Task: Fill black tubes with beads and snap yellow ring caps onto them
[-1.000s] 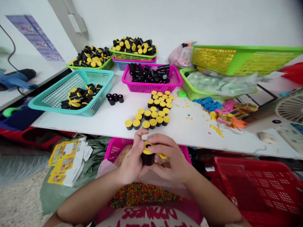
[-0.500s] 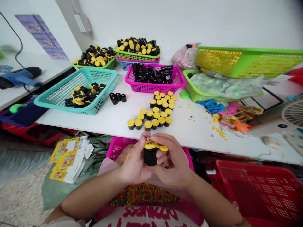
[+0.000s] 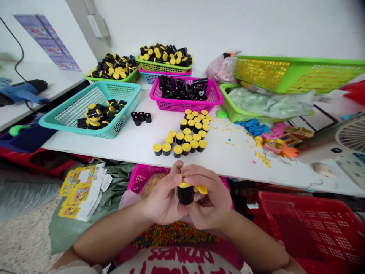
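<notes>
Between my two hands is a small black canister (image 3: 185, 195) with a yellow lid, held upright above the basket on my lap. A yellow flap (image 3: 202, 189) sticks out from the lid to the right. My left hand (image 3: 163, 196) wraps the canister's left side, its thumb on the lid. My right hand (image 3: 212, 198) closes round the right side, fingers bent over the lid and partly hiding it. Small multicoloured beads (image 3: 173, 234) fill the pink basket (image 3: 134, 182) underneath. On the table ahead, several yellow-lidded black canisters (image 3: 186, 139) stand in a group.
A teal basket (image 3: 85, 131) of capped canisters stands at left, near a few black pieces (image 3: 141, 117). A magenta basket (image 3: 185, 104) holds black canisters. Green baskets (image 3: 285, 74) stand at right. A fan (image 3: 350, 133) and a red crate (image 3: 313, 224) lie farther right.
Both hands and the canister have shifted slightly right and down. My right fingers now cover more of the lid, and its flap tilts lower.
</notes>
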{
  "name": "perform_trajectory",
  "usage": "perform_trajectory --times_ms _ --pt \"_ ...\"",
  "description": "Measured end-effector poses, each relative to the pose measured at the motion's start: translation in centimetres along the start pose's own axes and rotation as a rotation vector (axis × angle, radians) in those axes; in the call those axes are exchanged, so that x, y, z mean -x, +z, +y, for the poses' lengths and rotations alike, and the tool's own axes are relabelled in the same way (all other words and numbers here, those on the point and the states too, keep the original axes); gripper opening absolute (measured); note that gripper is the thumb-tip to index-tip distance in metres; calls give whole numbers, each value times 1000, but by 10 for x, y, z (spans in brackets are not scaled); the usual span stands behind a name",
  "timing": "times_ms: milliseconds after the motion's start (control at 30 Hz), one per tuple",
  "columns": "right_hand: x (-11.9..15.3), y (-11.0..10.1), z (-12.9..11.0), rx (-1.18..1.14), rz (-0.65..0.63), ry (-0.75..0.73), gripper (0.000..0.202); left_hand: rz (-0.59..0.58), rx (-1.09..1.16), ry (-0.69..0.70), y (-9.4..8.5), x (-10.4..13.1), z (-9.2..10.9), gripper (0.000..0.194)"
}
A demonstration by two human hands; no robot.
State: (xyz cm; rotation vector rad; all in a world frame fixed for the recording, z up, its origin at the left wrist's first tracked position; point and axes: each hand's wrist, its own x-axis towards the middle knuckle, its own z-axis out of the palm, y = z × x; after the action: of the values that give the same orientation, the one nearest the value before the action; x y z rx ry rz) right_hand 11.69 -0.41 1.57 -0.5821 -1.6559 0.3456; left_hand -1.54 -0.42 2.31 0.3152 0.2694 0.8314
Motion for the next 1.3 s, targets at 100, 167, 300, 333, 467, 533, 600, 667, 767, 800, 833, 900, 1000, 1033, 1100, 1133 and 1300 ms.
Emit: perform_trajectory --times_ms 100,167,300,333,467,533,600,667,767,800,833,900,1000,1033,1100,1133,1300 --pt "0 -1 3 5 -62 45 52 -7 45 15 -1 -3 0 32" --pt "1 -3 6 -16 -142 119 51 -16 60 9 0 -6 0 30" --pt "1 -6 10 -121 -148 162 53 34 73 29 5 -7 -4 40" --pt "0 -7 11 -173 -146 159 51 60 78 45 6 -6 -5 43" --pt "-5 -11 13 -441 -158 232 28 71 40 87 2 -3 -4 47" --pt "-6 -12 15 -519 -121 331 17 -8 -32 68 -3 -3 -2 47" --pt "-4 -12 17 -561 -63 443 13 -86 -94 58 -7 -4 -3 46" --pt "0 -11 19 -559 -11 493 12 -120 -118 70 -7 -6 -5 46" --pt "2 -14 22 -502 16 404 15 -125 -91 98 -4 -8 -11 45" --pt "1 -16 22 -485 2 332 17 -126 -76 106 -4 -8 -13 45" --pt "0 -18 22 -466 -25 252 18 -121 -60 112 -3 -8 -14 45" --pt "-5 -21 22 -389 -85 102 23 -91 -37 126 -5 -7 -14 43" --pt "-9 -23 21 -250 -117 20 26 -78 -86 140 -11 -8 -9 40" --pt "-10 -23 20 -220 -110 31 26 -92 -119 141 -13 -8 -7 39" --pt "-9 -22 20 -179 -110 58 25 -112 -170 147 -17 -9 -3 39" --pt "-9 -21 20 -157 -115 67 25 -107 -183 149 -17 -9 -2 39" --pt "-7 -24 25 -121 -153 -28 30 -20 -144 157 -11 -8 -1 39"
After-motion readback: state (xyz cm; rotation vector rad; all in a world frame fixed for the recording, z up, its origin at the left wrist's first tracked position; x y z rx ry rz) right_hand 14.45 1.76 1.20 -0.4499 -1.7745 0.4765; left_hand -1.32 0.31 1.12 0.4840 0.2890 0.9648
